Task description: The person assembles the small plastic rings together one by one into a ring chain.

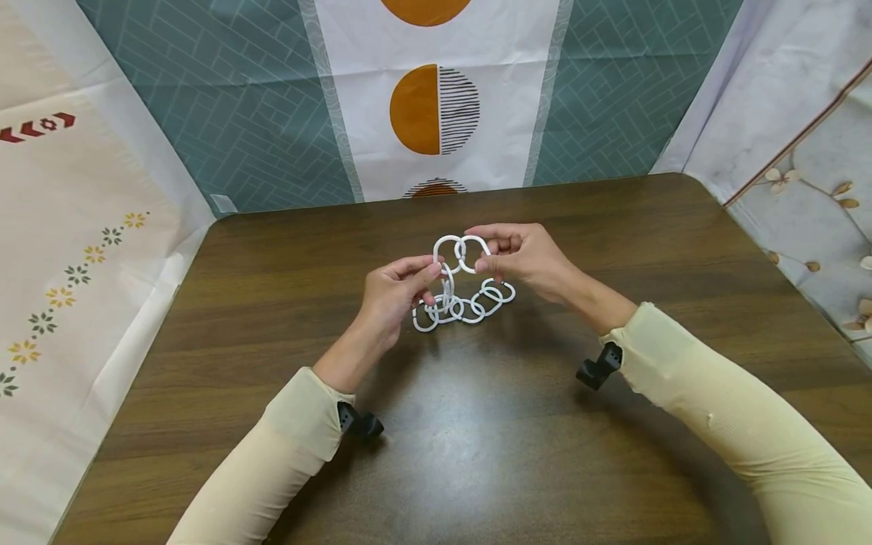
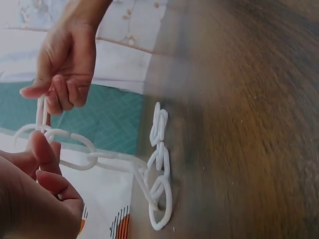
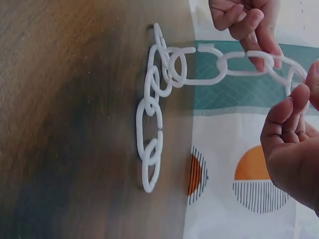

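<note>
A chain of white plastic links (image 1: 470, 309) lies partly on the brown table, its upper end raised between both hands. My left hand (image 1: 398, 291) pinches a raised link (image 1: 446, 241) between thumb and fingers. Opposite it, my right hand (image 1: 524, 253) pinches the end link (image 1: 477, 241), which is hooked through the one at the left hand. From the left hand, more links (image 2: 119, 158) hang down to the heap on the table. Small gaps show in the sides of some links (image 3: 209, 50) in the right wrist view.
The brown wooden table (image 1: 436, 439) spreads around the chain. Behind its far edge hangs a teal and white cloth (image 1: 272, 113) with orange circles. Patterned cloths also hang at left and right. Each sleeve cuff carries a small black camera (image 1: 599, 365).
</note>
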Available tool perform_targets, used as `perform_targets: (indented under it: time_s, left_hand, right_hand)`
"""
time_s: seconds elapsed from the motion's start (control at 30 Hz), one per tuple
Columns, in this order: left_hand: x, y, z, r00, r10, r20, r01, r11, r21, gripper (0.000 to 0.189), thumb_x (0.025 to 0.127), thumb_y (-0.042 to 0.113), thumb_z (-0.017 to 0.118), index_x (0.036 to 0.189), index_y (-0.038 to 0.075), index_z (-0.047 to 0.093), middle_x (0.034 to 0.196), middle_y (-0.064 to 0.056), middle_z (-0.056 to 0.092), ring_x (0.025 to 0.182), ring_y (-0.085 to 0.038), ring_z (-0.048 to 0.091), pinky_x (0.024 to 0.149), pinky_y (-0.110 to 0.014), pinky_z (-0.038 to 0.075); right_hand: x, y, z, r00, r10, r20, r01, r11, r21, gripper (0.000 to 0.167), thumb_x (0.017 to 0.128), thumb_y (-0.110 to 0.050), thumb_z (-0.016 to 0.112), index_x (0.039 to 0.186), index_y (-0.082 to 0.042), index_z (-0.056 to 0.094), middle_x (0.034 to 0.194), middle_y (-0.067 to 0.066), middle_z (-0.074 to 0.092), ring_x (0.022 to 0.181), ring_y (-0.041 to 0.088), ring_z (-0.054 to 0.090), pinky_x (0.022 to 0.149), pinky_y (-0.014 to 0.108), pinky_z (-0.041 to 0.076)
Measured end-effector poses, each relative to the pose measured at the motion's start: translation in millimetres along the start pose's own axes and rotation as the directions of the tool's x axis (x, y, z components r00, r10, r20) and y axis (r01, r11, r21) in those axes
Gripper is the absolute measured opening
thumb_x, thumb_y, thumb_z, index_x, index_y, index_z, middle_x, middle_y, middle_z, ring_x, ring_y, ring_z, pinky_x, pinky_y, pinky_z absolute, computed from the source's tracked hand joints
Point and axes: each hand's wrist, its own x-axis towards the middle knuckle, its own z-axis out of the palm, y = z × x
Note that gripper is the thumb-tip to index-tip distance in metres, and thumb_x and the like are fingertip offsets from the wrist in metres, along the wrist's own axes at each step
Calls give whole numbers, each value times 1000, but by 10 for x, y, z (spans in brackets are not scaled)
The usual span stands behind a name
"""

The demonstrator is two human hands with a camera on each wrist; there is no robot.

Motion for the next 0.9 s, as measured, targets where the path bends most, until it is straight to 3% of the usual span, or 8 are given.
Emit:
perform_targets:
  time_s: [0.13, 0.3, 0.37, 0.53, 0.63, 0.77, 0.9]
  left_hand:
    - [4, -3, 18, 1000, -27, 8, 26, 998, 49, 28, 88, 11, 71, 113, -2, 67, 85, -4, 72, 49, -8, 57, 50, -19, 38]
    - [17, -6, 6, 998, -51, -31, 52, 998, 43, 37, 89, 11, 69, 124, 0, 61, 111, -18, 67, 55, -9, 58, 57, -19, 46]
    - [22, -10, 1, 997, -52, -54, 54, 998, 40, 39, 89, 11, 69, 126, 1, 59, 116, -17, 64, 62, -11, 60, 63, -21, 51]
    - [14, -8, 6, 994, -56, -96, 67, 991, 119, 33, 87, 18, 73, 115, 2, 63, 99, -5, 65, 69, -13, 58, 68, -25, 49]
    - [-4, 4, 15, 996, -79, -34, 84, 982, 172, 29, 88, 25, 71, 108, 3, 67, 88, -2, 66, 62, -12, 55, 62, -25, 43]
    - [-8, 28, 30, 994, -93, 50, 82, 980, 182, 30, 91, 27, 68, 111, 5, 67, 88, 0, 69, 58, -10, 56, 57, -23, 38]
    - [-4, 55, 26, 996, -91, 4, 89, 983, 162, 32, 90, 23, 70, 117, 7, 65, 90, 0, 69, 57, -9, 56, 56, -21, 39]
  right_hand:
    - [-1, -5, 47, 999, 32, 35, -33, 999, 12, 50, 82, 3, 73, 129, 5, 56, 70, 5, 57, 56, 17, 54, 53, 24, 46]
    - [-2, -3, 41, 999, 42, 27, -43, 998, 37, 49, 82, 1, 74, 127, 4, 57, 70, 5, 57, 57, 17, 53, 54, 23, 47]
    - [0, 2, 30, 999, 51, 21, -52, 997, 64, 48, 82, 1, 74, 127, 4, 58, 70, 4, 57, 57, 15, 53, 56, 23, 48]
    - [-3, 15, 32, 998, 53, 19, -55, 995, 82, 46, 84, 4, 70, 128, 4, 57, 70, 4, 58, 58, 14, 54, 58, 25, 50]
    - [-4, 19, 50, 999, 46, 18, -47, 997, 55, 46, 84, 2, 71, 128, 4, 57, 69, 3, 58, 58, 14, 53, 55, 24, 48]
    - [1, 30, 94, 998, 58, 38, -59, 998, 23, 47, 83, -1, 74, 127, 3, 58, 68, 3, 56, 58, 14, 51, 54, 25, 46]
    - [-8, 43, 148, 989, 113, 95, -113, 994, 1, 47, 82, -1, 75, 125, 3, 59, 69, 4, 57, 57, 15, 53, 55, 27, 49]
